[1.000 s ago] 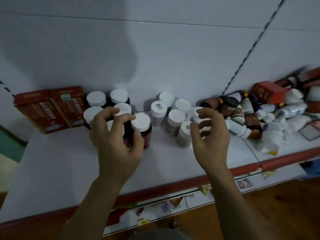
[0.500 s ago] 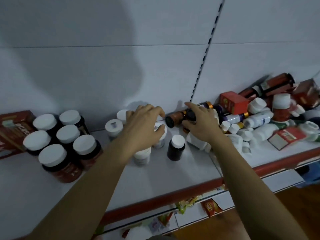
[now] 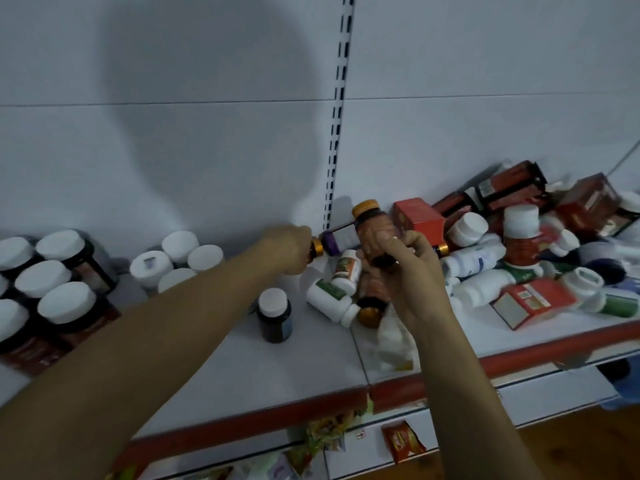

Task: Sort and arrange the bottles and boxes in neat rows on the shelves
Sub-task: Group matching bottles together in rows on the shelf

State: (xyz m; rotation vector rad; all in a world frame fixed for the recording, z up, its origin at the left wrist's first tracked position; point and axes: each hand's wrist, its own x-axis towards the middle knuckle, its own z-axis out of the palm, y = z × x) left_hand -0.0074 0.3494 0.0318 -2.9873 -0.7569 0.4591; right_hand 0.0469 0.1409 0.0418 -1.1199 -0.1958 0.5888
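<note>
Gripping w/ L hand [image 3: 289, 249] cap end of purple-label btl [image 3: 337, 239], lying at foot of slotted upright [image 3: 335, 161]; holding w/ R hand [image 3: 407, 271] gold-capped amber btl [image 3: 375, 233], cap up, just right of that upright.

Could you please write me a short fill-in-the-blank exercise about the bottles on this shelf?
The right hand holds an amber bottle, cap up, and that cap is ____.
The left hand holds the cap end of a lying bottle whose label is ____.
The small dark bottle standing upright by itself has a ____ cap.
Missing words: gold; purple; white.
</note>
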